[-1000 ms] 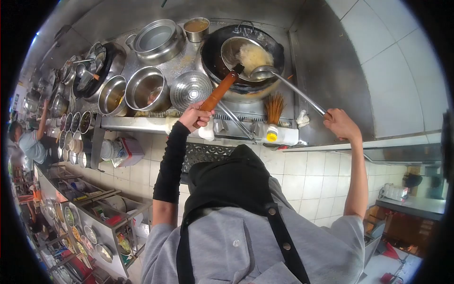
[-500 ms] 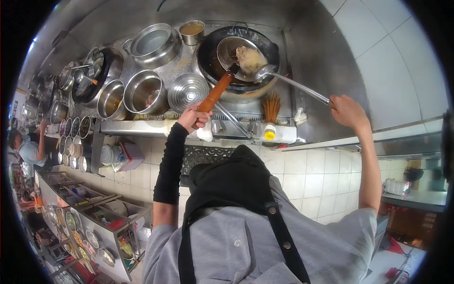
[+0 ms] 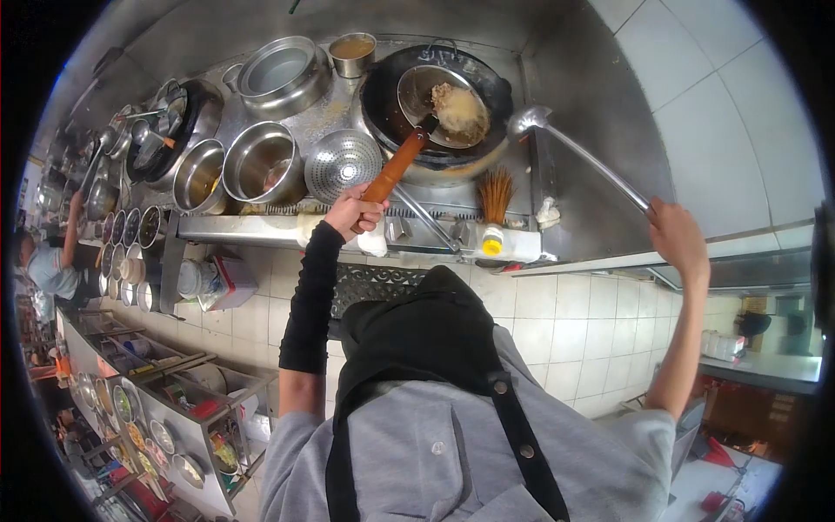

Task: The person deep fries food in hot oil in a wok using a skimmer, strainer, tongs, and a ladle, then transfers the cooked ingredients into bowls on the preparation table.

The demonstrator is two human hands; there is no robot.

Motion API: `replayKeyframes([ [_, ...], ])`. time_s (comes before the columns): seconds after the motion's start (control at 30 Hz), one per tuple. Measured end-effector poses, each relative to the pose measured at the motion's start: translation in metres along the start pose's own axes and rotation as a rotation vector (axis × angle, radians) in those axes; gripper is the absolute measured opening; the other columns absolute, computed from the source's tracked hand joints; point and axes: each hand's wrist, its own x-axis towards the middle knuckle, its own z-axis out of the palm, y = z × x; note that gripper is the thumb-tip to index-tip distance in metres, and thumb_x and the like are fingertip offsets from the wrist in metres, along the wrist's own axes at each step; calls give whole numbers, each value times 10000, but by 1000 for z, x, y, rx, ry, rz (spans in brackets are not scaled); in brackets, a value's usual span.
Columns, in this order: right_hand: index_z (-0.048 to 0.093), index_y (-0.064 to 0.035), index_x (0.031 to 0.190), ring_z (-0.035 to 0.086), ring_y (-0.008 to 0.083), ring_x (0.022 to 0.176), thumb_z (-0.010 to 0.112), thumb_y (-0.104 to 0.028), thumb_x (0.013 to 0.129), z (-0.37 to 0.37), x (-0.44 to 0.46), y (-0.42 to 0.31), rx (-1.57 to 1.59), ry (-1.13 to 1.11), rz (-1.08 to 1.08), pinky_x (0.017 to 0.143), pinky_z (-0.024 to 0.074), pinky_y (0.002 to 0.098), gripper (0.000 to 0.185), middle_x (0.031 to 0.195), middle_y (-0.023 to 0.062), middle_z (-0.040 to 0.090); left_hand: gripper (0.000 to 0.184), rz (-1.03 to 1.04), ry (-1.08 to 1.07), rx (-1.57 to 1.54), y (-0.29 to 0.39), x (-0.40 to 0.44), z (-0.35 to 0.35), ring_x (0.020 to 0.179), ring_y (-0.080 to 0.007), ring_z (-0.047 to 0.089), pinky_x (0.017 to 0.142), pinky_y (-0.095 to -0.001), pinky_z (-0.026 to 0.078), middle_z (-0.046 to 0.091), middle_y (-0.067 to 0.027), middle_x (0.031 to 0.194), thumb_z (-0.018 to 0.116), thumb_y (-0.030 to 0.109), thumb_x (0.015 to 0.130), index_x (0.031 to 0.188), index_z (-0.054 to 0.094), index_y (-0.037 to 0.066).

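My left hand (image 3: 355, 213) is closed around the wooden handle of a wire-mesh strainer (image 3: 416, 94). The strainer lies over a black wok (image 3: 383, 96) and carries a pale, lumpy heap of food (image 3: 457, 111). Held out to the right, my right hand (image 3: 678, 235) is wrapped around the long metal handle of a ladle (image 3: 531, 120). The ladle's bowl is just right of the wok's rim, apart from the strainer. Whatever the ladle's bowl contains, I cannot make out.
A perforated skimmer (image 3: 342, 165) lies left of the wok. Beyond it stand steel pots (image 3: 261, 165) and a small container of brownish liquid (image 3: 353, 54). A bamboo brush (image 3: 496, 196) and yellow-capped bottle (image 3: 492, 242) sit by the front edge. Another person (image 3: 52, 265) works at far left.
My right hand has moved right and slightly down, carrying the ladle from the strainer's edge to beyond the wok. The strainer in my left hand stays nearly where it was.
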Motion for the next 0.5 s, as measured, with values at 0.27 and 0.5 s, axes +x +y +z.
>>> replayKeyframes([
  [0.27, 593, 27, 859, 676, 369, 674, 674, -145, 838, 184, 7, -23, 594, 153, 35, 628, 537, 459, 191, 689, 212, 625, 474, -9, 17, -122, -7, 4, -8, 593, -24, 364, 455, -169, 267, 572, -56, 1011, 543, -131, 898, 1337, 447, 22],
  [0.5, 596, -35, 854, 479, 117, 381, 610, -129, 960, 205, 35, -151, 1406, 49, 253, 328, 357, 309, 142, 577, 25, 525, 480, -3, -67, -198, -9, 4, -21, 610, -17, 376, 453, -156, 275, 555, -55, 1046, 533, -127, 907, 1357, 424, 0],
])
